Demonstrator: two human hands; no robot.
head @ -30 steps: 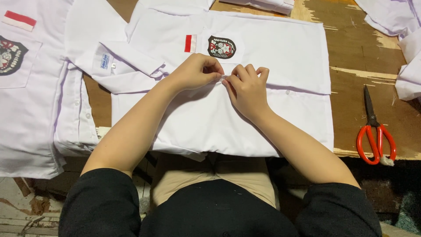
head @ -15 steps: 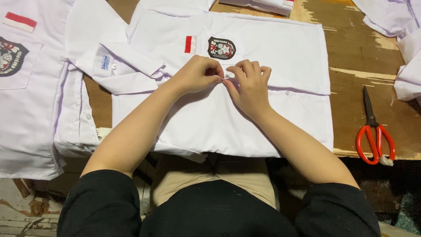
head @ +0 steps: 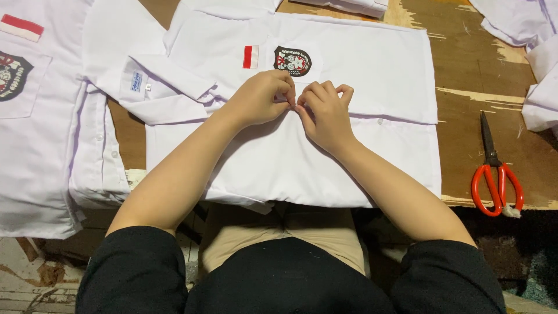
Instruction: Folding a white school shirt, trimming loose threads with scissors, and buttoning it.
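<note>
A white shirt lies flat across the near edge of the wooden counter. Both hands meet at its middle: the left hand and right hand are closed, fingertips pinching the cloth at the front seam. Just above them sit a small red-and-white rectangular patch and a dark shield-shaped badge. A pale blue neck label shows on the collar to the left. Another white shirt lies alongside at far left. Red-handled scissors rest well apart on bare wood at the right.
</note>
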